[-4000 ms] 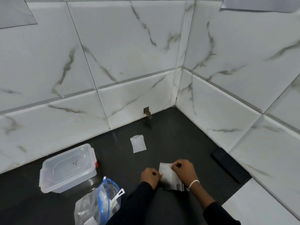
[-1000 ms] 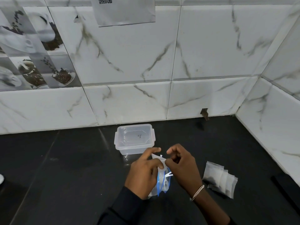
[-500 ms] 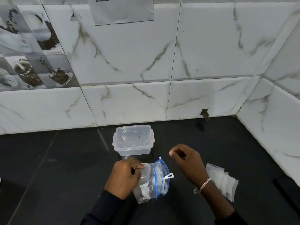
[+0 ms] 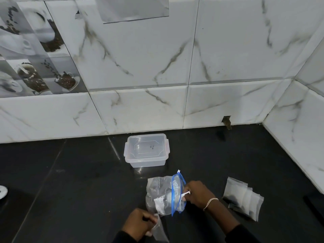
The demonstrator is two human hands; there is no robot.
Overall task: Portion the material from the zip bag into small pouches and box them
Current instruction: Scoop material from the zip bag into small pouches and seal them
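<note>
A clear zip bag with a blue zip rim lies on the black counter, its mouth facing right. My right hand pinches the bag's white slider at that rim. My left hand, low in the view, holds a small clear pouch just below the bag. A fanned pile of small filled pouches rests on the counter to the right. A clear plastic box with its lid on stands behind the bag, near the wall.
White marble-look tiled walls meet in a corner at the back right. A dark flat object lies at the right edge. Part of a white round object shows at the left edge.
My left hand has pulled back toward me with a small pouch from the bag. My right hand has come down onto the bag's slider. The bag now lies flatter on the counter.
</note>
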